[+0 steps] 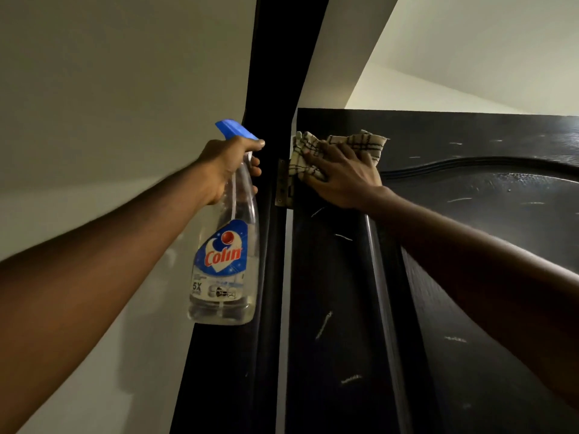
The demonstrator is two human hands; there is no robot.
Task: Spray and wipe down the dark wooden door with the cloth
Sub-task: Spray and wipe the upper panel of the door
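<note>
The dark wooden door (pixel 470 245) stands open on the right, its surface scuffed with pale marks and wet streaks. My right hand (pixel 341 173) presses a cream checked cloth (pixel 344 145) flat against the door's upper left corner, beside the top hinge (pixel 283 183). My left hand (pixel 225 167) grips the neck of a clear spray bottle (pixel 224 255) with a blue trigger head and a blue Colin label. The bottle hangs upright in front of the dark door frame (pixel 269 89), left of the cloth.
A pale wall (pixel 109 104) fills the left side. The ceiling and another light wall (pixel 470 57) show above the door's top edge. A narrow gap runs between the frame and the door at the hinge side.
</note>
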